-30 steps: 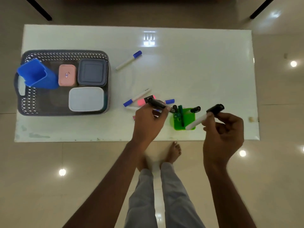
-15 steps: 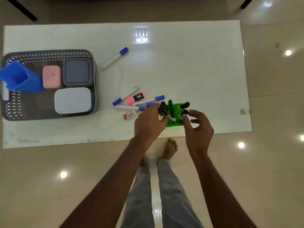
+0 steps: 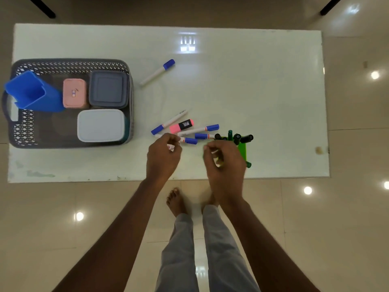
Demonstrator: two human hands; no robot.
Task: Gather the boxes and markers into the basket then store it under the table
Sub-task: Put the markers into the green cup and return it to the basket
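Note:
A dark mesh basket (image 3: 25, 131) at the table's left holds a blue pen holder (image 3: 31, 91), a pink box (image 3: 74, 92), a grey box (image 3: 108, 88) and a white box (image 3: 101, 125). Loose blue-capped markers (image 3: 197, 129) and a pink highlighter (image 3: 182, 125) lie near the front middle; one more marker (image 3: 157, 71) lies farther back. My left hand (image 3: 163, 157) pinches a small pink-and-white labelled item (image 3: 171, 147). My right hand (image 3: 224, 161) curls over the left side of a green holder (image 3: 242, 147) with black-capped markers (image 3: 245, 138), and a white barrel (image 3: 214, 152) shows between its fingers.
The white table's front edge (image 3: 84, 180) runs just below both hands. My bare feet (image 3: 176, 201) and grey trouser legs stand on the glossy tiled floor. Dark furniture legs (image 3: 42, 7) show beyond the far edge.
My left hand left the green holder and moved left onto the small labelled item. My right hand, which held a black-capped marker a second ago, now curls over the holder's left side.

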